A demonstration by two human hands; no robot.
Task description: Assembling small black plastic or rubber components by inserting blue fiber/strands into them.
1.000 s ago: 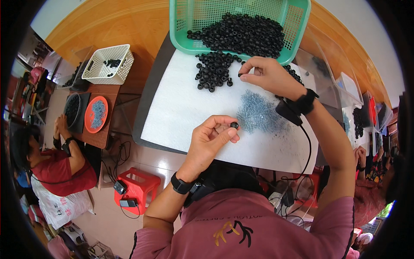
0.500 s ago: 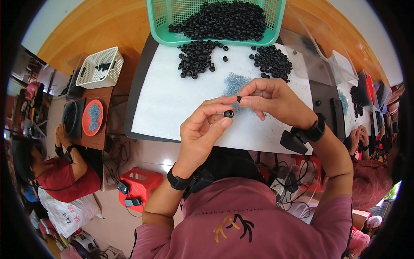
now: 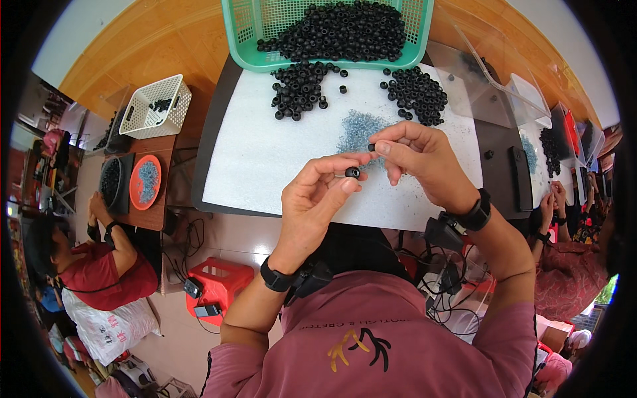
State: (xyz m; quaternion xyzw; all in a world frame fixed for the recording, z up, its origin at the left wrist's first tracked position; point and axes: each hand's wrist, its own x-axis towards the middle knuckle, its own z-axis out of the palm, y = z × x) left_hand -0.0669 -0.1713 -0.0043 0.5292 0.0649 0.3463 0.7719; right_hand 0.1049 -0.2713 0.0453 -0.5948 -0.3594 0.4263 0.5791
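Observation:
Between the thumb and fingers of my left hand (image 3: 306, 202) is a small black barrel-shaped piece (image 3: 352, 172), a round hole showing in its end. My right hand (image 3: 424, 162) pinches a smaller black piece (image 3: 372, 147) just beyond it, close to my left fingertips. Both hands are over the white sheet (image 3: 245, 159). Just past my right fingertips lies a heap of tiny blue-grey, wiry bits (image 3: 357, 129), perhaps springs. Farther off are two piles of black pieces, one on the left (image 3: 296, 93) and one on the right (image 3: 418, 96).
A green basket (image 3: 242, 60) heaped with black pieces stands at the far edge. Clear plastic bins (image 3: 494, 86) are at the right. On a side table at left are a white basket (image 3: 136, 123) and an orange plate (image 3: 156, 189). People sit working on both sides; a red stool (image 3: 222, 282) stands below.
My right hand has shifted slightly up and away from my left with its small piece. The piece in my left hand has turned and looks shorter, its hole still visible.

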